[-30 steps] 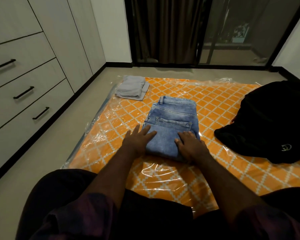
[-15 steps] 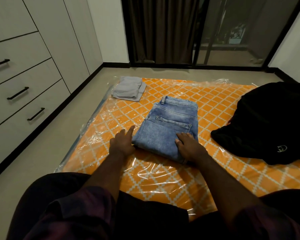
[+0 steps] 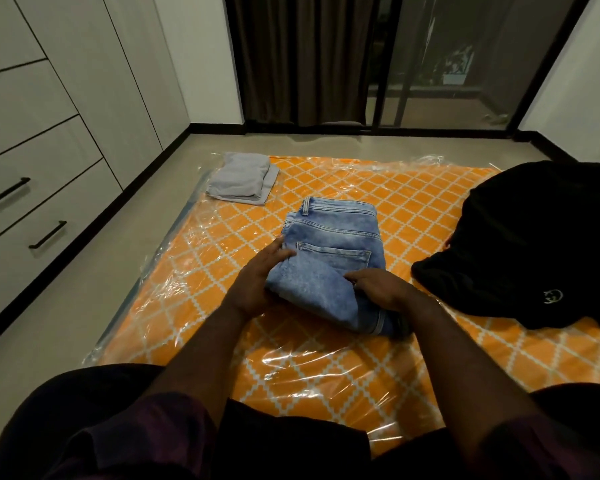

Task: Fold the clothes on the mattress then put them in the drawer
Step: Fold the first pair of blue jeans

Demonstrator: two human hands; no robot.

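Folded light-blue jeans (image 3: 336,251) lie in the middle of the orange patterned mattress (image 3: 413,209), which is wrapped in clear plastic. My left hand (image 3: 257,282) grips the jeans' near left edge, fingers tucked under the fold. My right hand (image 3: 381,289) holds the near right side, and the near end is lifted off the mattress. A folded grey garment (image 3: 239,181) rests at the far left corner of the mattress. A crumpled black garment (image 3: 534,244) with a small pale logo lies at the right.
White drawers with black handles (image 3: 47,233) line the left wall, all closed, across a strip of beige floor (image 3: 84,289). Dark curtains and a glass door stand beyond the mattress. My dark-clothed knees fill the bottom of the view.
My left hand slid from the top of the jeans to their left edge and took hold. Both hands now raise the near end, which lay flat before.
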